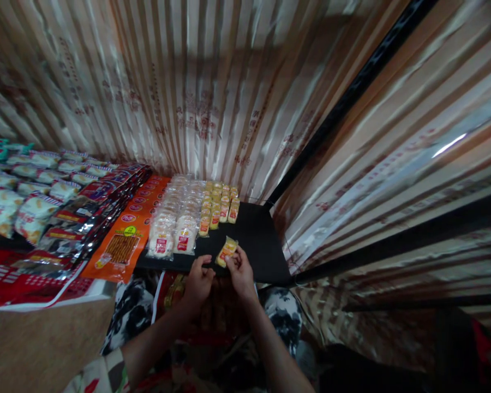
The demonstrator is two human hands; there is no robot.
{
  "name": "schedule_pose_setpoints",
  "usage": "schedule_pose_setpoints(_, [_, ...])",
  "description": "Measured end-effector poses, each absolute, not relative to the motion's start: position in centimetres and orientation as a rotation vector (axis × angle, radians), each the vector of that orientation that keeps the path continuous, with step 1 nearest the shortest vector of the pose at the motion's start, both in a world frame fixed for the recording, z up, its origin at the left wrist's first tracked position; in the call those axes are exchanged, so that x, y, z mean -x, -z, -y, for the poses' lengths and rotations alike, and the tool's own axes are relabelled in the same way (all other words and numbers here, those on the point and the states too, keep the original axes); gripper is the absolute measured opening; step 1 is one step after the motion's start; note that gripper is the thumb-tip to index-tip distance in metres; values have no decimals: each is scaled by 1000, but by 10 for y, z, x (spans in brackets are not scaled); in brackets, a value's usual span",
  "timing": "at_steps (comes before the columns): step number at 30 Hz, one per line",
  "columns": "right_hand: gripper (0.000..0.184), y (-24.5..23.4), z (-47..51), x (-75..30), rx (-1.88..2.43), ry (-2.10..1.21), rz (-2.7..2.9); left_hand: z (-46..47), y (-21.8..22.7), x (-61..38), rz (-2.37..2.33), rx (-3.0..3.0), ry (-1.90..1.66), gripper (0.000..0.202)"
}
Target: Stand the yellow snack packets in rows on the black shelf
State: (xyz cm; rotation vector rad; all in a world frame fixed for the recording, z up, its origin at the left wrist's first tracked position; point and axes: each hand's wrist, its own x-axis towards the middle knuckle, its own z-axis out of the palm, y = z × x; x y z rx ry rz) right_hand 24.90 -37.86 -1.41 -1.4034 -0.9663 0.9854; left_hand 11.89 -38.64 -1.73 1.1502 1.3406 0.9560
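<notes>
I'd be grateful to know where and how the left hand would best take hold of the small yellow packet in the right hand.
The left hand could probably best pinch the small yellow packet by its left edge, coming from the left: it slants, that edge is uncovered, and the right hand grips its right side.

from the wearer's head, the lone camera faces forward and down, near the left hand [199,282], right hand [241,272] and desk [262,234], striped curtain [213,82] beyond.

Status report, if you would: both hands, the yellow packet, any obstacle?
Right hand: pinching yellow snack packet over black shelf. Left hand: nothing visibly held, near packet, not touching. Rows of similar packets stand just beyond; no obstruction seen.
</notes>
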Motion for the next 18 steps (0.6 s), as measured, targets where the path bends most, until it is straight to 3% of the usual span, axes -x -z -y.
schedule_pose_setpoints(8, [33,27,318,-274,1504,-775,1038,353,9,-154,-1205,-1429,-858,42])
schedule_pose_setpoints(18, [33,28,263,-276,1595,-602,1177,310,18,-176,-1285,-1480,-798,48])
